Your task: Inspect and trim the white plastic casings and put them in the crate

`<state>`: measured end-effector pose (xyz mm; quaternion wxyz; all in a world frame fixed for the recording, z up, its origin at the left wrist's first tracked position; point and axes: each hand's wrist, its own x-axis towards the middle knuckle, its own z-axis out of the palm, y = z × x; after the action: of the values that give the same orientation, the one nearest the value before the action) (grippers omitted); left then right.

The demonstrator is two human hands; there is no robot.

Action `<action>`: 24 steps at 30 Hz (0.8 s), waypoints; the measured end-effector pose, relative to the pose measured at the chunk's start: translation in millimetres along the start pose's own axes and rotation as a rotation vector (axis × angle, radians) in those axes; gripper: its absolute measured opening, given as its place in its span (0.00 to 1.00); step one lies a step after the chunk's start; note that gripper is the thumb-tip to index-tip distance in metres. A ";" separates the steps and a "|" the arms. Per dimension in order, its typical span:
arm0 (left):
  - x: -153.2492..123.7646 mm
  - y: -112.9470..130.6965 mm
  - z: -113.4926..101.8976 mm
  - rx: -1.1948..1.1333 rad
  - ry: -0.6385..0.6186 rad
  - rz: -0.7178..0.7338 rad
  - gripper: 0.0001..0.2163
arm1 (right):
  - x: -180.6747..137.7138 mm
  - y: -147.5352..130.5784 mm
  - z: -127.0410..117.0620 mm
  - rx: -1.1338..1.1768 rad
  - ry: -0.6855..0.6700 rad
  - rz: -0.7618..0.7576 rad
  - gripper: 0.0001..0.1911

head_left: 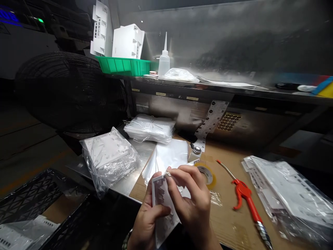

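Note:
My left hand [148, 218] grips a white plastic panel [161, 198] by its long side, the thumb lying across its ribbed inner face. The panel is tilted up toward me above the front edge of the bench. At its top corner, my right hand [191, 198] pinches with thumb and index finger. A small whitish bit [168, 173] shows between those fingertips, too small to name. Behind the hands lies a stack of thin white sheets or bags [171, 152]. Part of a yellow tape roll [205, 174] shows just beyond my right hand.
A red air blow gun [243, 192] lies on the cardboard, with bagged white panels [293, 194] to its right. More bagged panels [108, 152] sit at left, above a black crate [65, 208]. On the shelf stand a green bin [122, 66] and a squeeze bottle [164, 62].

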<state>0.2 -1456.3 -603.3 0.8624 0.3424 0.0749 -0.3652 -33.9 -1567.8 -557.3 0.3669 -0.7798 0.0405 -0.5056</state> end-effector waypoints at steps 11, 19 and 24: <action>-2.0 -2.0 1.4 0.004 -0.040 0.035 0.33 | -8.1 0.8 1.1 -0.024 -0.002 -0.077 0.14; -6.4 20.3 -23.7 -0.016 -0.006 0.006 0.44 | -5.5 54.7 -27.8 -0.165 0.047 0.077 0.05; -14.3 77.9 -122.6 -0.071 -0.140 0.012 0.15 | -26.7 177.7 -68.4 -0.611 -0.244 0.355 0.22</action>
<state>57.7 -1330.0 -648.6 0.8792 0.2858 0.0251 -0.3805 -48.1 -1721.9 -671.5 0.2014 -0.8887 0.2801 -0.3019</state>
